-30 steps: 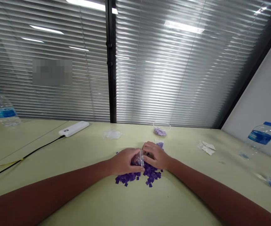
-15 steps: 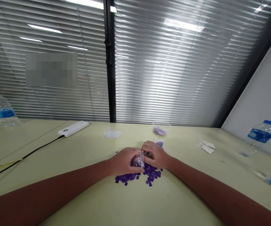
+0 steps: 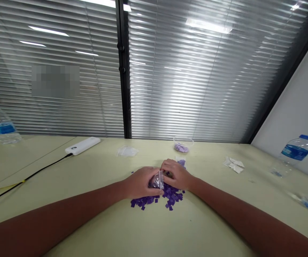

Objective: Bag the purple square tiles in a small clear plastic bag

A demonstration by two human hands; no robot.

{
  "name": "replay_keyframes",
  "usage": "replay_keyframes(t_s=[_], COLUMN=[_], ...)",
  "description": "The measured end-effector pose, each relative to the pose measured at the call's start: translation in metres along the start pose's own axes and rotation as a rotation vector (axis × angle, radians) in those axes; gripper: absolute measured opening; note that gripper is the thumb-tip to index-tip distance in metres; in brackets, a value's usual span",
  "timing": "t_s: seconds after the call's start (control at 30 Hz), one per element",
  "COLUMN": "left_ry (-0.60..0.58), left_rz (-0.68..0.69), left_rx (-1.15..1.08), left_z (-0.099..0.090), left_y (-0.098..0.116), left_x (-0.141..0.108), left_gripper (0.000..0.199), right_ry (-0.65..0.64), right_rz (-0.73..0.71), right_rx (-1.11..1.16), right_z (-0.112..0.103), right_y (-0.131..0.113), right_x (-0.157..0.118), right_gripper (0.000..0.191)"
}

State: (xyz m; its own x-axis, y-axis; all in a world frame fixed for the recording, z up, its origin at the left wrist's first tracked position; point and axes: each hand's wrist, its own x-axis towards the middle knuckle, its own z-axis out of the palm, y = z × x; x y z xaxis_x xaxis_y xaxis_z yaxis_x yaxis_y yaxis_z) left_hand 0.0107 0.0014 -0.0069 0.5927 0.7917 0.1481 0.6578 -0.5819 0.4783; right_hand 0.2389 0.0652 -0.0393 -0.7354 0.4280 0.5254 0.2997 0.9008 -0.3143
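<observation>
A small clear zip bag with dark purple pieces inside lies in the grasp of my left hand, its opening facing right. Close to that opening, my right hand has its fingers curled together; anything pinched in them is too small to make out. Under and in front of both hands spreads a pile of small dark purple squares on the table. Just behind my right hand is a small bag of lighter purple pieces, partly covered.
A clear round container with lilac pieces stands at the back. Empty clear bags, a white power bank with a black cable, and crumpled white packets lie around. Bottles stand left and right.
</observation>
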Motion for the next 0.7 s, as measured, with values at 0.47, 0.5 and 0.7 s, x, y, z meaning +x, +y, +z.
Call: replay_keyframes(t_s=[0.47, 0.5, 0.7], left_ry=[0.015, 0.016, 0.013], left_rz=[0.006, 0.006, -0.003], left_rx=[0.013, 0.013, 0.013], left_z=[-0.0007, -0.0008, -0.0001], left_y=[-0.0002, -0.0002, -0.0006], left_x=[0.0011, 0.0011, 0.0009], left_gripper=[0.045, 0.044, 0.046], right_ry=[-0.001, -0.002, -0.006], right_rz=[0.004, 0.004, 0.002], right_rx=[-0.011, -0.011, -0.011], right_z=[-0.0001, -0.0003, -0.0002], right_y=[-0.0012, -0.0015, -0.0012], right_x=[0.0010, 0.0012, 0.0006], right_gripper=[0.019, 0.019, 0.019])
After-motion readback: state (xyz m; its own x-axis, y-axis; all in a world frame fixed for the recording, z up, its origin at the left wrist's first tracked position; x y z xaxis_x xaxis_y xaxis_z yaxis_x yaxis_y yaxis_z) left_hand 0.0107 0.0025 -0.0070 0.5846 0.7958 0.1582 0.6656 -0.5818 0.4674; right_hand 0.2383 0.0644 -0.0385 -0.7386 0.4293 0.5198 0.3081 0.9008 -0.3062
